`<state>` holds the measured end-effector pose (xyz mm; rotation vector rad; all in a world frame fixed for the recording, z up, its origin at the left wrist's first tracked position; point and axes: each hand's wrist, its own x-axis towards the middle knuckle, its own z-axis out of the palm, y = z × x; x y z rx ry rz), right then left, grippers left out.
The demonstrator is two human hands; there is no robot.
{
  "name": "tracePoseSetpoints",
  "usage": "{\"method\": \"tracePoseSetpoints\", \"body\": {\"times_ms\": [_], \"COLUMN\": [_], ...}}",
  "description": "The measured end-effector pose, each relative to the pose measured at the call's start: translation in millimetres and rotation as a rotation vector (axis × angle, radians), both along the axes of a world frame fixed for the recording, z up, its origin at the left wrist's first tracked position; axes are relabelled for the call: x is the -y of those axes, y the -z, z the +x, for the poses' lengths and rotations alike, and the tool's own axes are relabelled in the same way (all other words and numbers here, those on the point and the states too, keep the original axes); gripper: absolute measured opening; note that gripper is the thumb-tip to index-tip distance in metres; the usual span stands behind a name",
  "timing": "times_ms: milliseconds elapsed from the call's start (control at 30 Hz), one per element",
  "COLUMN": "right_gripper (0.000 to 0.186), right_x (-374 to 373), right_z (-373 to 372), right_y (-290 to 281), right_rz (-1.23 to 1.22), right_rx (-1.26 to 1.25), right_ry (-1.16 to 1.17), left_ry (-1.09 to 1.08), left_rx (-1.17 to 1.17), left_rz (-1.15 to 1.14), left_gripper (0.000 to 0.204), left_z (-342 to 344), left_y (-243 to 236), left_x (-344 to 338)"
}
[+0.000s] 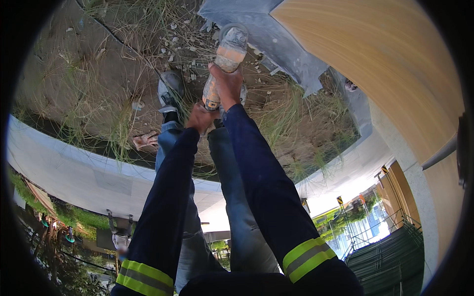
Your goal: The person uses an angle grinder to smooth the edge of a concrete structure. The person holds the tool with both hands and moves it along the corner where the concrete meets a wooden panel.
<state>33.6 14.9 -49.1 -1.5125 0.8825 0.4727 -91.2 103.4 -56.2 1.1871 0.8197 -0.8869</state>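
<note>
Both dark sleeves (256, 158) extend forward over the trousers (234, 182). The left hand (201, 118) is bare, its fingers closed around the rear end of a dusty orange power tool (231, 53). The right hand (228, 86) is also bare, its fingers wrapped around the middle of the body. The tool is angled away from the wearer, its round head beside the edge of a grey slab (276, 42). Whether the head touches the slab, and whether it is running, cannot be told.

Hazard 1: kickback. If the head runs and catches the slab edge, the tool could twist; dust on the casing may weaken the hold.

Hazard 2: hand injury. The right hand sits close behind the head; a forward slip could bring the bare fingers onto it.

Hazard 3: tripping. A dark cord (116, 38) crosses the soil to the left shoe (170, 83) and could snag it. Its connection to the tool cannot be confirmed.

Hazard 4: thrown debris. Loose stones (173, 44) and dry grass (291, 113) lie around the work; a spinning head could fling chips, and sparks could light the stalks.

Beyond the low wall (98, 167), a person (121, 240) stands well apart.
</note>
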Motion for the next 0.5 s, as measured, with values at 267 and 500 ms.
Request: {"method": "tracePoseSetpoints", "body": {"times_ms": [267, 500], "right_gripper": [0.054, 0.058], "right_x": [36, 27], "right_z": [-28, -13], "right_y": [4, -2], "right_rz": [-0.101, -0.095], "right_rx": [-0.016, 0.036], "right_ry": [0.126, 0.027], "left_ry": [0.078, 0.023], "left_rx": [-0.042, -0.075], "left_rz": [-0.056, -0.059], "left_gripper": [0.028, 0.025], "left_z": [-19, -18], "left_y": [0, 11], "left_x": [25, 26]}}
